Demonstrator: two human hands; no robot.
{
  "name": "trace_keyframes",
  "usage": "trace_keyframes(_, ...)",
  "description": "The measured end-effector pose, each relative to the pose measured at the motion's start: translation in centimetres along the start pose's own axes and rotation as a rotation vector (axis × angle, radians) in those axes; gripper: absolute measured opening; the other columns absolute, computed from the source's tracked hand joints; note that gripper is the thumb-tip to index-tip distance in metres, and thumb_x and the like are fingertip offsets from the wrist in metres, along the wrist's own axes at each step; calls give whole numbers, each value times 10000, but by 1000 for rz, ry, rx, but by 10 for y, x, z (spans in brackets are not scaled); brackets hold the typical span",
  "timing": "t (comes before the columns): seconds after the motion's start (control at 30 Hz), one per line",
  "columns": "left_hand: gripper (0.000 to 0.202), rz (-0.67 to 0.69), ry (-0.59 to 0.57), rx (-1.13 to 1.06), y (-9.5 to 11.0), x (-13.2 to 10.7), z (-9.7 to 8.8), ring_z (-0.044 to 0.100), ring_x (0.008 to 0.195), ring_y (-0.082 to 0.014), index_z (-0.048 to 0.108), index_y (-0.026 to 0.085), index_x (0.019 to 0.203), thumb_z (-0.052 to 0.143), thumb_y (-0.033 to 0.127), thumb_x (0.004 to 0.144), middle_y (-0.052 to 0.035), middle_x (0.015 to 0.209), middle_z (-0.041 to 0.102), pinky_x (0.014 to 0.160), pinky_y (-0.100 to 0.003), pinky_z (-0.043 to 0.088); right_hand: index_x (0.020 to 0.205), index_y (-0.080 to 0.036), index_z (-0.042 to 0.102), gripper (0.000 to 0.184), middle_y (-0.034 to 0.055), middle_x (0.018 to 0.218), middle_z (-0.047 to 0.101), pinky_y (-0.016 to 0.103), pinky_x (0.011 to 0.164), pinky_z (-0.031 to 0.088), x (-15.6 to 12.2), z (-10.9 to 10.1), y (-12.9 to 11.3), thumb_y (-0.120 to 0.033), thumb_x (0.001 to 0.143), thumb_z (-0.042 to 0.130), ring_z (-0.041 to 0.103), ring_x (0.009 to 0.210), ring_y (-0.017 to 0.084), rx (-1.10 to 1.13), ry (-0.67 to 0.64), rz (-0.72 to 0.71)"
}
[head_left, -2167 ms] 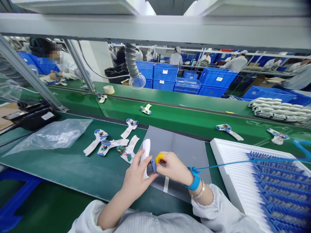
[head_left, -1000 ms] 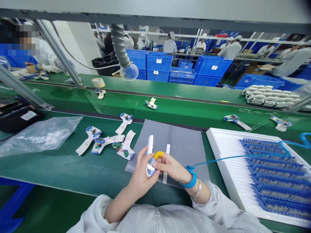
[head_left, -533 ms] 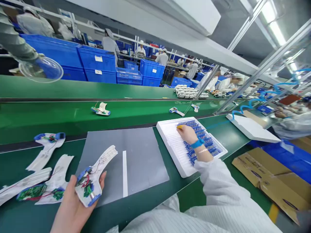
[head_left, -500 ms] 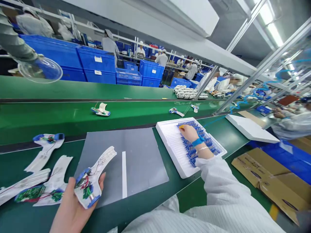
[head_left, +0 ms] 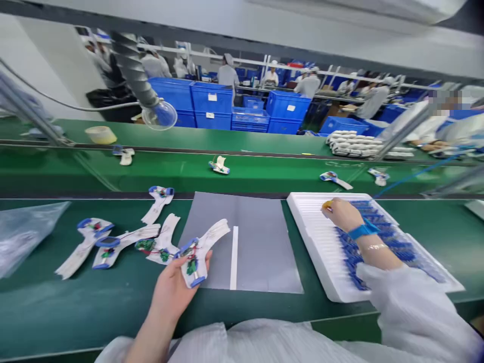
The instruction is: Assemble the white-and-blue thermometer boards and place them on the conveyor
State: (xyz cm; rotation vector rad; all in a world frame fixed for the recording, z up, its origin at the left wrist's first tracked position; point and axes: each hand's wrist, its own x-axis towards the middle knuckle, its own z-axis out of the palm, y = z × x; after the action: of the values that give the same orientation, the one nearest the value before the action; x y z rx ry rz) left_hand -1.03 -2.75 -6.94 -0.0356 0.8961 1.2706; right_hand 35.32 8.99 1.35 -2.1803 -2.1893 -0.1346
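Thermometer housing [head_left: 194, 259], or so it appears at this blur, is a white pistol-shaped shell with a small green circuit board, red wires and blue trim. It lies across the person's left hand [head_left: 170, 292], which is half open, palm up, with the fingers curled under the shell. Its long handle end points up and right, over the near edge of the grey mat [head_left: 245, 252].

The right hand [head_left: 342, 214] rests over the corner of a white foam tray [head_left: 310, 232], with its fingers bent down and a yellow finger cot [head_left: 327, 204] on one fingertip. Rows of small blue parts [head_left: 378, 237] fill the tray, partly hidden by the forearm and white sleeve [head_left: 401, 297]. Whether those fingers pinch anything cannot be made out. A blue wrist strap [head_left: 363, 231] circles that wrist, and its blue cord [head_left: 419, 174] runs toward the upper right.

Four more housings [head_left: 159, 201] lie on the green conveyor belt [head_left: 38, 297], left of the mat, near a clear plastic bag [head_left: 22, 232]. Others sit on the farther belt [head_left: 264, 176], which is blurred at this distance.
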Motion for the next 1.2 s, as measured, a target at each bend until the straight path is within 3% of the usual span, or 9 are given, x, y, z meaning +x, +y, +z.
trace_keyframes(0.07, 539, -19, -58, 16, -4, 2, 5, 622, 979, -241, 426, 127, 1251, 461, 84, 715, -122, 1082, 646, 860, -369, 499, 867, -119, 644, 209, 119, 872, 650, 303, 745, 488, -4, 2, -30, -256, 872, 488, 621, 808, 197, 271, -56, -160)
trace_keyframes(0.17, 592, -15, -177, 117, -14, 4, 10, 611, 995, -225, 447, 143, 1223, 516, 53, 642, -92, 1071, 653, 896, -336, 460, 891, -181, 631, 176, 49, 850, 675, 278, 712, 504, -25, 5, -89, -313, 842, 524, 635, 776, 175, 813, -250, -494)
trace_keyframes(0.27, 646, 3, -257, 239, -21, 3, 13, 602, 996, -215, 436, 162, 1230, 579, 46, 611, -78, 1050, 658, 857, -304, 457, 904, -173, 594, 138, 27, 820, 677, 255, 681, 512, -42, 12, -142, -270, 810, 564, 640, 736, 147, 1022, -458, -668)
trace_keyframes(0.37, 749, 29, -237, 314, -23, 0, 14, 585, 1010, -197, 379, 226, 1283, 637, 60, 599, -48, 1102, 636, 813, -272, 453, 918, -158, 565, 145, 29, 806, 669, 245, 645, 510, -48, 21, -169, -247, 804, 562, 636, 717, 136, 1076, -547, -699)
trace_keyframes(0.47, 761, 43, -203, 347, -23, -2, 16, 575, 1011, -178, 368, 259, 1292, 683, 108, 616, -37, 1142, 613, 803, -254, 445, 926, -155, 562, 140, 28, 804, 664, 242, 649, 504, -46, 28, -177, -234, 812, 547, 633, 719, 130, 1048, -540, -722)
trace_keyframes(0.77, 616, 142, -164, 324, -27, -2, 17, 556, 1057, -183, 446, 216, 1202, 706, 165, 646, -50, 1147, 603, 835, -251, 442, 928, -152, 565, 123, 23, 798, 638, 232, 646, 486, -45, 26, -187, -214, 833, 517, 613, 701, 119, 987, -484, -770)
trace_keyframes(0.93, 552, 242, -146, 285, -26, -1, 16, 558, 1058, -188, 464, 208, 1179, 690, 202, 676, -47, 1115, 622, 867, -270, 434, 1037, -169, 542, 337, 66, 975, 583, 282, 673, 473, -55, 27, -186, -373, 779, 616, 576, 725, 143, 815, -239, -758)
trace_keyframes(1.0, 514, 259, -111, 278, -26, 1, 15, 574, 1027, -190, 486, 205, 1152, 689, 211, 679, -47, 1089, 635, 845, -272, 446, 1062, -180, 530, 408, 75, 1043, 553, 290, 673, 472, -60, 30, -185, -408, 746, 648, 575, 737, 152, 725, -217, -762)
trace_keyframes(1.2, 486, 262, -113, 274, -26, 0, 15, 586, 1003, -200, 491, 185, 1109, 693, 192, 667, -53, 1050, 647, 808, -262, 451, 983, -160, 549, 211, 42, 975, 551, 247, 643, 446, -62, 35, -188, -242, 791, 582, 561, 722, 132, 561, -233, -822)
